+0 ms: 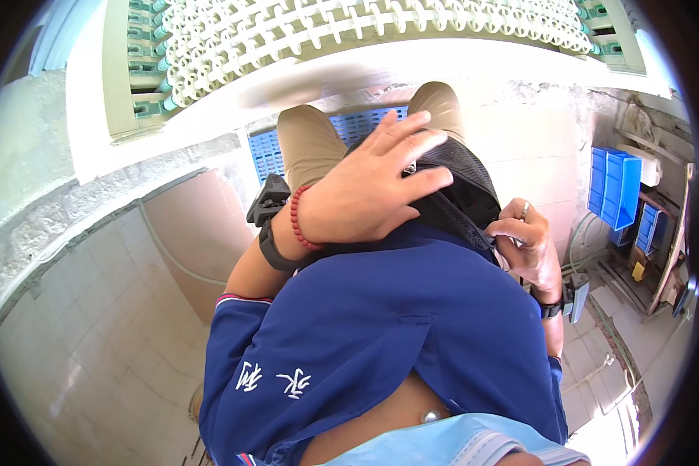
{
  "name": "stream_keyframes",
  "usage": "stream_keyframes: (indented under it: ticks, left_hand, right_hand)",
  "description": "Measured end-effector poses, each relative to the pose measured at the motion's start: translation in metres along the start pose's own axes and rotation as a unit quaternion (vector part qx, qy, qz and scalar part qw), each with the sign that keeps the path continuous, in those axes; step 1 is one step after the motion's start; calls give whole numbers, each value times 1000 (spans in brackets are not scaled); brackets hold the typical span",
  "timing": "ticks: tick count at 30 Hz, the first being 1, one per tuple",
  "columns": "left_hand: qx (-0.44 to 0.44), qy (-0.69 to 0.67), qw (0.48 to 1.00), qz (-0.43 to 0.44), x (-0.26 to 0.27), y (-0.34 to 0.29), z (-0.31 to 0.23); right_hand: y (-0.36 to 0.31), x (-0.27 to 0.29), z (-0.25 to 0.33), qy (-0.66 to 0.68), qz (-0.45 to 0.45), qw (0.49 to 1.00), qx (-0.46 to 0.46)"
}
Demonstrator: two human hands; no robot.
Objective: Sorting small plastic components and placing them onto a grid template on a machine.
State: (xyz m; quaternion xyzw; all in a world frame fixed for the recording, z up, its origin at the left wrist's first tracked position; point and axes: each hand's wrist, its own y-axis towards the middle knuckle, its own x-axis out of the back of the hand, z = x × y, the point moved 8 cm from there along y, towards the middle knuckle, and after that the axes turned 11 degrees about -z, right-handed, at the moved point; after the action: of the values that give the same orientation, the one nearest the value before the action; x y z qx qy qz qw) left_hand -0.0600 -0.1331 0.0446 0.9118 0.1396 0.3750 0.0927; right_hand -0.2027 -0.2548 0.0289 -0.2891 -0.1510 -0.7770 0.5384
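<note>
A black bag (478,175) with a mesh-like surface lies at my waist, its top gaping open. Above it my left hand (369,182) is spread, fingers apart and pointing to the right, with nothing in them. A red bead bracelet (295,221) and a black strap device (268,225) are on that wrist. At the bag's right end, my right hand (528,241) has thumb and fingers pinched on the bag's edge. It wears a ring, and a strap device (571,299) sits on its wrist. The bag's contents are too dark to make out.
Ahead stands a frame with rows of pale ring-shaped parts (365,23) and teal pieces along its sides, above a white ledge (481,66). A pale blurred shape (311,85) is over the ledge. Blue perforated plastic (268,155) shows by my knees; blue bins (613,186) hang at right.
</note>
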Motion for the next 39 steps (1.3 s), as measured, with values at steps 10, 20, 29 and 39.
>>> stream_keyframes:
  ticks: [10, 20, 29, 39]
  left_hand:
    - [106, 63, 990, -62, 25, -33, 38]
    - [116, 75, 987, -84, 30, -43, 41]
    - [116, 84, 985, -100, 28, -44, 36]
    - [72, 107, 988, -79, 31, -29, 35]
  right_hand:
    - [9, 11, -10, -4, 27, 1000, 12]
    - [102, -39, 71, -105, 44, 937, 330]
    - [102, -76, 88, -170, 160, 845, 481]
    - [14, 3, 32, -375, 163, 829, 383]
